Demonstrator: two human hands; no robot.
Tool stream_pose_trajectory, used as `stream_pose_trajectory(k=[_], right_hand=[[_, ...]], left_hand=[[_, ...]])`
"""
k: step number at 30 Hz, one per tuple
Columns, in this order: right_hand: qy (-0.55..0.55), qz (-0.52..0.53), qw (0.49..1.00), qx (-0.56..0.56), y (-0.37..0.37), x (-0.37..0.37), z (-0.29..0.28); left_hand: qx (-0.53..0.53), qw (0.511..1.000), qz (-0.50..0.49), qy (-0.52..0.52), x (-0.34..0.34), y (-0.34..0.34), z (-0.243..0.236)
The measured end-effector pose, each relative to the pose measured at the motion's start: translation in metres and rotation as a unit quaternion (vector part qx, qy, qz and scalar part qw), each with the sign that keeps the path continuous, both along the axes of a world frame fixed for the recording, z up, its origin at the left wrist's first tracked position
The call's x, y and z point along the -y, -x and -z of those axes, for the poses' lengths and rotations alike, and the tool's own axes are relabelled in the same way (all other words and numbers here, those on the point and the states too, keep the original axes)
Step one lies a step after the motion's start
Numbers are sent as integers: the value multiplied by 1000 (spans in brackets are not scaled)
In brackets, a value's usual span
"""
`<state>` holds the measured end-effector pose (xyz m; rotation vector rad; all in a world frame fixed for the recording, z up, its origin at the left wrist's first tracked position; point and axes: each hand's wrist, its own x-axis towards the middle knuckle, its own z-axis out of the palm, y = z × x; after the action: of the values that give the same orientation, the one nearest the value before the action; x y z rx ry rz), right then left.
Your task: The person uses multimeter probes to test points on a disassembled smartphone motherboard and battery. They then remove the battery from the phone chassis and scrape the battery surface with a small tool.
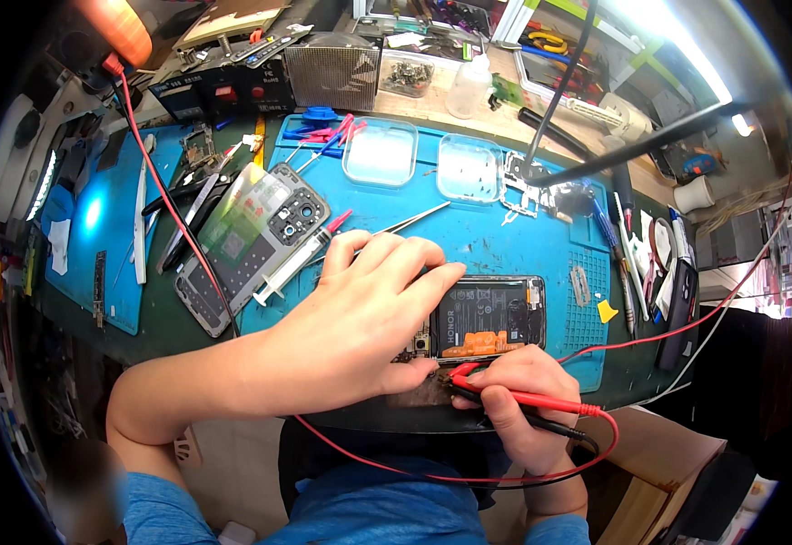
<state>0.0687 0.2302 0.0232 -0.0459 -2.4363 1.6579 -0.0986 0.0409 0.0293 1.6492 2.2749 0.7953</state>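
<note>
An opened smartphone [487, 313] lies on the blue work mat, its black battery and an orange film facing up. Across its left end stretches my left hand [378, 304], index finger at the far edge and thumb at the near edge, bracing the phone between them. The hand hides much of that end; a bit of circuit board [420, 343] shows beside the palm. My right hand [528, 409] is closed around a red test probe [550, 400] and a black test probe [550, 424]. Their front ends are by the phone's near edge; whether they touch it I cannot tell.
A removed phone back cover [251, 254], a syringe [292, 268] and tweezers [400, 221] lie to the left. Two clear trays [381, 153] stand farther back. Hand tools [630, 254] line the right side. Red and black leads [173, 204] cross the bench; a dark lamp arm [646, 150] reaches overhead.
</note>
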Motion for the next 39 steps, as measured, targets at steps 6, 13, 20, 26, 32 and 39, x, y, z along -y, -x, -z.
stream_pose_trajectory(k=[6,13,20,26,32,39], right_hand=[[-3,-19,1000,-10,0,-4,1],[-17,-22,999,22,0,-5,-3],[-28,-35,999,31,2,-6,-4],[-43,-31,998,19,-1,-7,-2],[18,67,997,-38,-37,0,10],[-254,-33,933,-253,-39,29,10]], left_hand=[[20,1000,-20,-2,2,-4,-5],[12,999,-31,3,28,-8,-40],[-13,991,-54,-119,66,-46,4],[-55,984,-47,-164,83,-50,9],[-105,945,-119,-287,122,-69,20],[-133,947,-54,-288,53,-110,21]])
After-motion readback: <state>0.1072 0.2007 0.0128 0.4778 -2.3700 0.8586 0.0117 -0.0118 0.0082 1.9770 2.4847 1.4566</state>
